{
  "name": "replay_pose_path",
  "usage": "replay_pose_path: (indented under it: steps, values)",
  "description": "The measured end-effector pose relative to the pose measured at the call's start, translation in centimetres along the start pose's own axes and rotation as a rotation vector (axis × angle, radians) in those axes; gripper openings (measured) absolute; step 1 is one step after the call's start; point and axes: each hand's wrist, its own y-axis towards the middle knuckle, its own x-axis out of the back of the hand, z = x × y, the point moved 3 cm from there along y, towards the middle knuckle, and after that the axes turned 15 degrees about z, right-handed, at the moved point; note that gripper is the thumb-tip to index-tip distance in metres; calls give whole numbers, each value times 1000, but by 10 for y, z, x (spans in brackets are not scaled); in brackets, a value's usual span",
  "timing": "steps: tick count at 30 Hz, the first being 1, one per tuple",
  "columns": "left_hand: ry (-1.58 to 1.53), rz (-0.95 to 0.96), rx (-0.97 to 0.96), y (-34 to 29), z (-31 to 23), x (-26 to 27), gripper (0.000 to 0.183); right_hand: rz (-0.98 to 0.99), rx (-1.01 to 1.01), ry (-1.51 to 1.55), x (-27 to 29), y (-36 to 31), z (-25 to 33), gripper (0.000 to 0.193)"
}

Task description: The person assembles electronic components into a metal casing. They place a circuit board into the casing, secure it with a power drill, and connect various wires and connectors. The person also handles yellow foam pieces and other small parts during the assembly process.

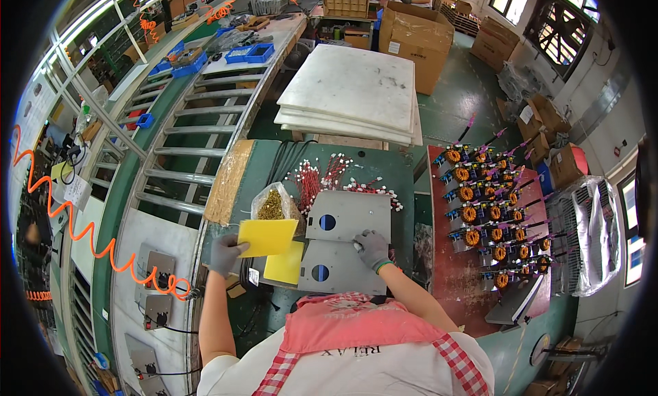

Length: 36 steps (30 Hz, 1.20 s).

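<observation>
My left hand (226, 254), in a grey glove, is closed on the right-leaning edge of a yellow sheet (271, 237) and holds it raised at the left of the bench. Under it lies a second yellow sheet (284, 264), overlapping the nearer grey plate (348, 276). A farther grey plate (363, 211) adjoins this one; each has a round cutout showing blue. My right hand (371, 249), gloved too, lies with fingers apart on the plates near where they meet, holding nothing I can see.
Beyond the left hand sits a clear bag of brass-coloured small parts (274, 203). Red wires with white connectors (319, 177) spread behind the plates. At the right, a red board (445, 225) carries rows of circuit assemblies (490, 190). A roller conveyor (192, 149) runs along the left.
</observation>
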Motion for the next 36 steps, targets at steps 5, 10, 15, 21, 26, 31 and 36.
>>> replay_pose_path:
  steps: [5, 10, 15, 21, 26, 31, 36]
  values:
    - [29, -334, -76, 24, 1, 39, 13, -14, 6, -12, 2, 1, 3, 20]
    - [42, -667, -107, 34, -24, 35, 16, 136, -37, 200, 20, 6, 6, 28]
    - [-293, -250, -111, 46, -70, -55, 19, 64, 77, 1119, 44, 37, 23, 42]
    - [-502, -80, -37, 44, -40, -100, 18, 198, 80, 1280, 83, 50, 70, 29]
    - [-544, -227, -52, 22, -41, -76, 22, 60, 58, 978, 92, 72, 83, 23]
    - [-85, -667, -99, -12, -15, 7, 13, 21, 332, 1170, 154, 90, 137, 24]
    - [197, -608, -262, -34, -25, 14, 12, 346, 334, 1256, 147, 89, 192, 25]
